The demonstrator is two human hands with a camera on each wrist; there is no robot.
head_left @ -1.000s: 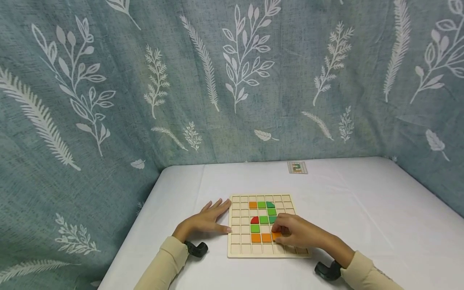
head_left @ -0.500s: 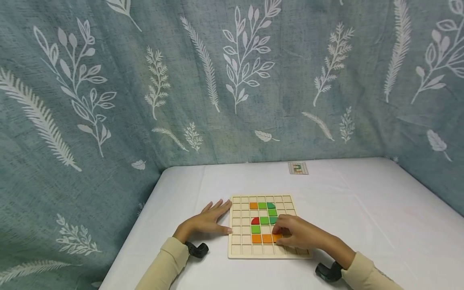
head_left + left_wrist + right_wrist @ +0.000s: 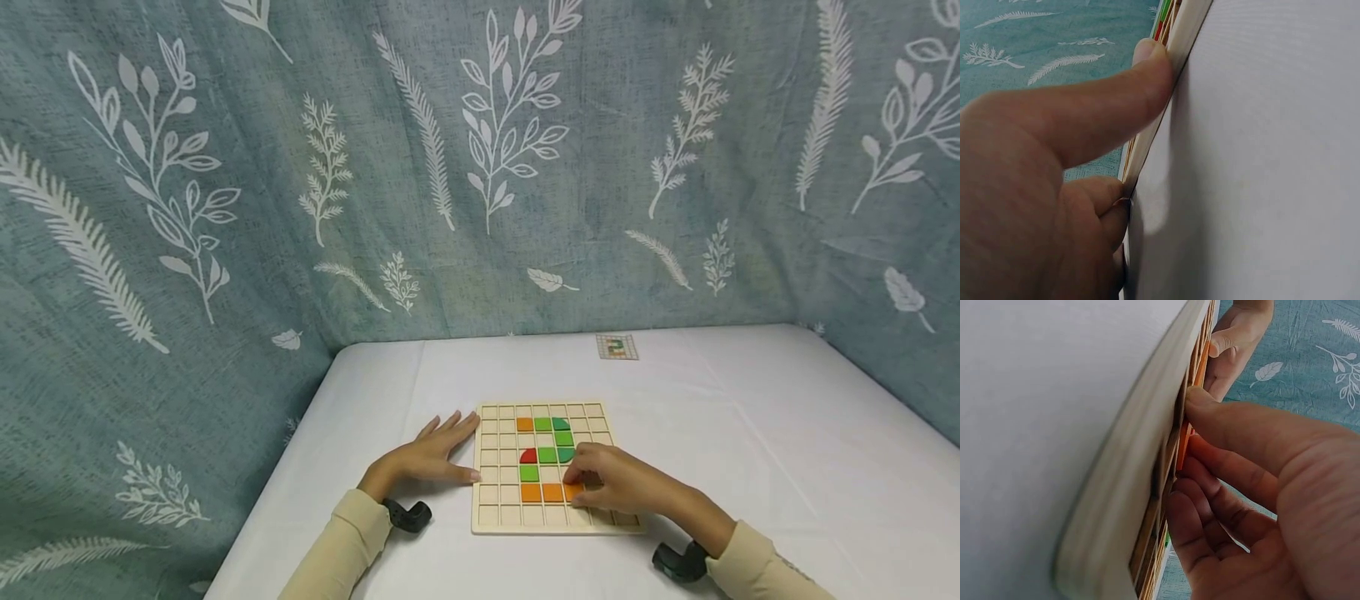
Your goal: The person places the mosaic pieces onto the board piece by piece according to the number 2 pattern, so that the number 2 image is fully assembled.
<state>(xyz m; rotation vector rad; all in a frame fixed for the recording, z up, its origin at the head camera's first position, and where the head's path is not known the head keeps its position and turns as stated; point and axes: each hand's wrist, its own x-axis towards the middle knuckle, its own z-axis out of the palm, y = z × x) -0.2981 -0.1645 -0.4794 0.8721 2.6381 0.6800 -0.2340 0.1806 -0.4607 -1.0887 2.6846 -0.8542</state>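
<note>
A wooden grid board [image 3: 491, 518] lies on the white table. My right hand [image 3: 621, 482] is over its lower right part, thumb and index finger pinching an orange square tile [image 3: 1183, 447] that sits in the grid at the right end of a short orange row. To that tile's left are two more orange tiles [image 3: 542, 493]. Above them are a light green tile [image 3: 529, 474], a red rounded tile [image 3: 528, 457] and several other green tiles. My left hand [image 3: 424, 458] rests with fingers spread, its fingertips and thumb [image 3: 1154, 69] touching the board's left edge.
A small card [image 3: 617, 347] printed with a coloured grid pattern lies near the back of the table [image 3: 720, 417]. Behind and beside the table hangs a blue-green curtain [image 3: 480, 275] with white leaf prints. A black wrist device [image 3: 678, 562] is on each arm.
</note>
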